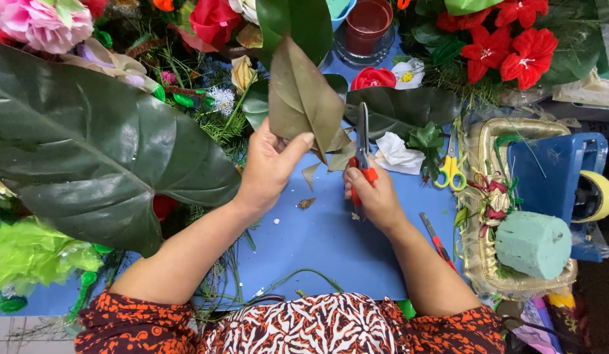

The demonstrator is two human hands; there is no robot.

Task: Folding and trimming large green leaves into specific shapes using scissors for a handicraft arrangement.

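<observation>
Blue and crowded, the surface [330, 242] is ringed with artificial flowers, a large dark green leaf [88, 151] at the left, and a gold tray [478, 141] carrying a block of green floral foam [532, 244] at the right. Above the middle of it a brown-backed leaf [303, 98] is held upright by the left hand [268, 167], pinched at its lower edge between the thumb and the fingers [262, 134] behind it. Red-handled scissors [362, 147] are gripped in the right hand [376, 196], whose fingers are closed round the handles, blades pointing up just beside the leaf's right edge. Yellow-handled scissors [452, 167] lie near the tray.

The leaf is judged light, thin and fairly stiff, with a smooth face that could slip; it creases if squeezed. A hold low down near the stem end, away from the blades, is judged best.
</observation>
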